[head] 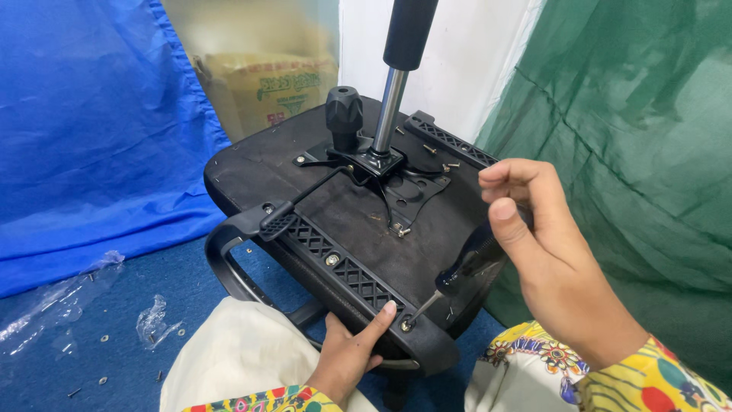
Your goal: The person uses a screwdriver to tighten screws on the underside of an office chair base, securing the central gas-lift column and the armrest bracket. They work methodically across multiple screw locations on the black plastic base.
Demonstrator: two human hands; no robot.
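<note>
Two hands work on an upturned office chair seat [343, 221]: the right hand [545, 252] grips a screwdriver [457, 278], tip in a screw [405, 326] on the armrest bracket [358, 278]; the left hand's [351, 355] extended fingers press just beside it.

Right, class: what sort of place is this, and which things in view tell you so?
Probably a makeshift workshop or storeroom corner, not a proper workbench: an upturned office chair seat lies on the blue carpet floor, blue and green sheets hang around it, and a cardboard box stands behind.
</note>
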